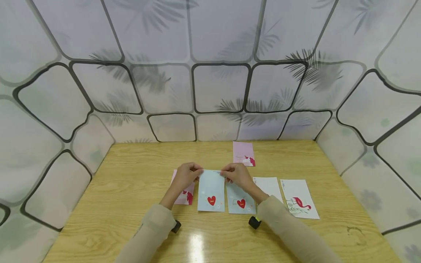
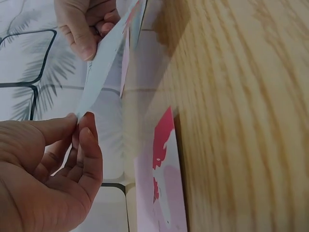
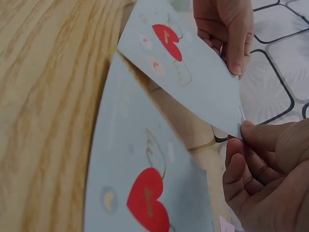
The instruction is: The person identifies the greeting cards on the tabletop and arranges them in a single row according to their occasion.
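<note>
A light blue card with a red winged heart is held by its two top corners. My left hand pinches the top left corner between thumb and fingers, and my right hand pinches the top right one. In the right wrist view the card's far end is tilted up from the wood. Just right of it lies a matching blue heart card, partly under my right hand in the head view. Left of it, a pink card with a unicorn lies partly behind my left hand.
Another pink unicorn card lies farther back on the wooden table. To the right are a white card, partly covered by my right arm, and a white flamingo card. Patterned cloth walls enclose the table.
</note>
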### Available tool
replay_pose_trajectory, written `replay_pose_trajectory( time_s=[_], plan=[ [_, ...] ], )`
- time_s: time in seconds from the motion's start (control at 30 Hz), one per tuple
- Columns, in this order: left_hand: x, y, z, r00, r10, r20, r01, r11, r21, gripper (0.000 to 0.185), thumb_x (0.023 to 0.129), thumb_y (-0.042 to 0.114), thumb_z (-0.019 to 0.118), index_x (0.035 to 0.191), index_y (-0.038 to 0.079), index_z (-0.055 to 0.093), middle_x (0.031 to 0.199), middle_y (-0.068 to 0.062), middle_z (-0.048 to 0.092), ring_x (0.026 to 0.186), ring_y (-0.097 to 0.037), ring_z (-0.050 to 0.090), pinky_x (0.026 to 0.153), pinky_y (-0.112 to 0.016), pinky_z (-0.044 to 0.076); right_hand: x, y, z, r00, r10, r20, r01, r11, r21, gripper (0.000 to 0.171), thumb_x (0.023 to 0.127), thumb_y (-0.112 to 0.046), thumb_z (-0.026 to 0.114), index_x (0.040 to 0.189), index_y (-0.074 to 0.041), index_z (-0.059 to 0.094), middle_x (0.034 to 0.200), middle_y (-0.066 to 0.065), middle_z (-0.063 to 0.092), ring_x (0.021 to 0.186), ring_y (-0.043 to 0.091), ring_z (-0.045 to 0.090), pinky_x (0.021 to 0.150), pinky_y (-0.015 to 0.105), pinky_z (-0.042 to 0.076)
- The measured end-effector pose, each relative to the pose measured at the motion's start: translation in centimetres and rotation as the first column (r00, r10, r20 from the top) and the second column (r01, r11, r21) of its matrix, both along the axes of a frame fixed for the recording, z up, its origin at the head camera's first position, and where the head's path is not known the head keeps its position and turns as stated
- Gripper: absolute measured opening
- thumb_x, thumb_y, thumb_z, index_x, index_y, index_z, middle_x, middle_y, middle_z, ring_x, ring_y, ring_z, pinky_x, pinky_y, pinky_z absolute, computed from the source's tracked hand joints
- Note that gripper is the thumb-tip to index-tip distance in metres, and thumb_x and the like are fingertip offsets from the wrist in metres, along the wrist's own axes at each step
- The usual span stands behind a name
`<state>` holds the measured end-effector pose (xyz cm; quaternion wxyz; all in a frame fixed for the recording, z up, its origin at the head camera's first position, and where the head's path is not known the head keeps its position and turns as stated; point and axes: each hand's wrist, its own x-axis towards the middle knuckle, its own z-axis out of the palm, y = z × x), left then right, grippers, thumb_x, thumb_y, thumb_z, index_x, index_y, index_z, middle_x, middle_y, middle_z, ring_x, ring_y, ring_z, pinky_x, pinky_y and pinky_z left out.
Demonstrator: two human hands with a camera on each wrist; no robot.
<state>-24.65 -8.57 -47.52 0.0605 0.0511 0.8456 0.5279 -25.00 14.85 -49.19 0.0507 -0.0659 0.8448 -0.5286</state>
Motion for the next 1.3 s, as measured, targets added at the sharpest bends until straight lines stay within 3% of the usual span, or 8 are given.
replay_pose_trajectory(
  time_s=[0.33,0.67,0.83,0.97,1.3],
  plan=[
    [-0.1,-0.1,-0.8,1.000,0.007,-0.001,-0.007,0.997,-0.076,0.008,0.098,0.010,0.072,0.099,0.002,0.074,0.082,-0.005,0.068,0.072,-0.020,0.065,0.061,-0.024,0.051,-0.4,0.0,-0.6,0.999,0.025,-0.047,-0.019,0.993,0.117,0.008,0.091,-0.014,0.081,0.090,-0.007,0.079,0.070,-0.001,0.066,0.061,0.013,0.056,0.056,0.025,0.043],
    [-0.1,0.1,-1.2,1.000,0.014,0.006,-0.013,0.989,-0.145,0.008,0.098,0.012,0.072,0.099,0.005,0.074,0.085,-0.004,0.068,0.072,-0.015,0.060,0.063,-0.025,0.050,-0.7,-0.1,-1.1,0.992,0.060,-0.110,-0.036,0.978,0.204,0.005,0.090,-0.013,0.082,0.087,-0.009,0.080,0.078,-0.004,0.070,0.066,0.010,0.055,0.060,0.025,0.047],
    [-0.1,0.2,-1.3,0.999,0.023,-0.041,-0.031,0.972,-0.232,0.007,0.097,0.015,0.075,0.097,0.008,0.076,0.091,-0.002,0.072,0.076,-0.014,0.059,0.067,-0.028,0.051,-1.0,-0.1,-1.4,0.990,0.065,-0.121,-0.036,0.974,0.226,0.006,0.089,-0.013,0.082,0.085,-0.010,0.080,0.080,-0.004,0.071,0.072,0.009,0.057,0.067,0.026,0.049],
    [-0.1,0.4,-1.3,0.999,0.035,-0.032,-0.043,0.958,-0.283,0.007,0.096,0.018,0.076,0.097,0.011,0.077,0.095,-0.001,0.073,0.080,-0.015,0.059,0.071,-0.032,0.051,-1.0,-0.2,-1.5,0.990,0.066,-0.124,-0.035,0.970,0.239,0.006,0.089,-0.012,0.082,0.084,-0.010,0.079,0.078,-0.005,0.071,0.073,0.009,0.057,0.069,0.027,0.050],
    [-0.4,0.5,-1.6,0.999,0.042,-0.010,-0.043,0.947,-0.319,0.009,0.095,0.019,0.077,0.097,0.011,0.077,0.095,-0.001,0.072,0.081,-0.017,0.059,0.072,-0.034,0.050,-1.2,-0.3,-1.9,0.986,0.071,-0.153,-0.023,0.956,0.293,0.007,0.087,-0.012,0.084,0.083,-0.009,0.080,0.077,-0.004,0.072,0.072,0.008,0.058,0.070,0.028,0.051]
  ],
)
